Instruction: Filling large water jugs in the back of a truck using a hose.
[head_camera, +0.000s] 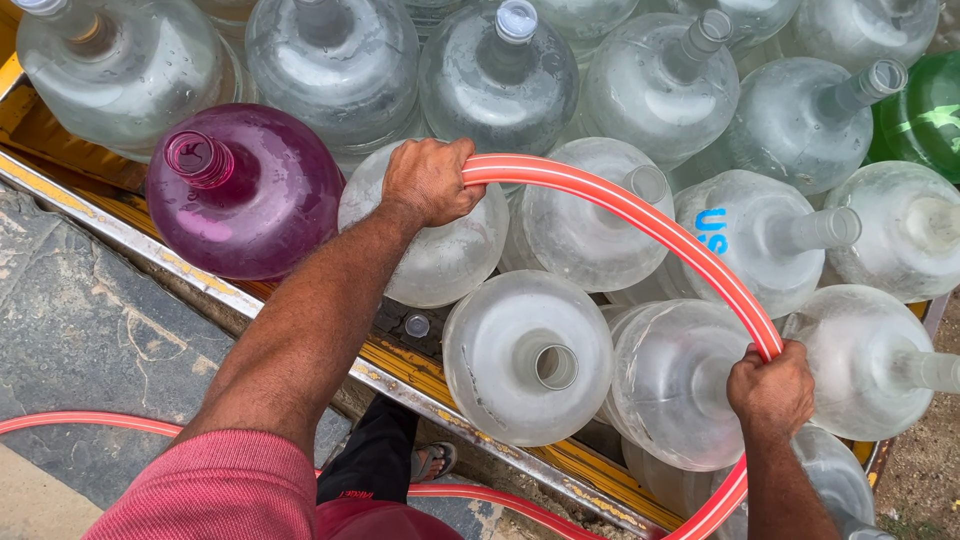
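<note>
A red hose (640, 215) is being held over a load of large water jugs. It is being gripped at two places: the left hand (428, 182) is closed around its far end, fingers wrapped over the top, above a clear jug (440, 255); the right hand (770, 390) is clenched in a fist around it nearer, at the right. Between the hands the hose is arching across the jug necks. Below the right hand it is running down and out of the picture, and another stretch is lying on the paving (90, 330) at the near left.

One purple jug (250, 195) is being carried at the left of the load, and one green jug (925, 115) is being cut off at the far right edge. The clear jugs are numbering about sixteen, though an exact count cannot be given, since several are being cut off along the far and right edges. One clear jug (528, 355) in the near middle is standing open, uncapped. A capped jug (500, 75) is being seen in the far row.

The hose's open end is being hidden by the left hand. The yellow rail (400, 365) of the carrier is being covered partly by the left forearm. One sandalled foot (435, 462) is being seen below it.
</note>
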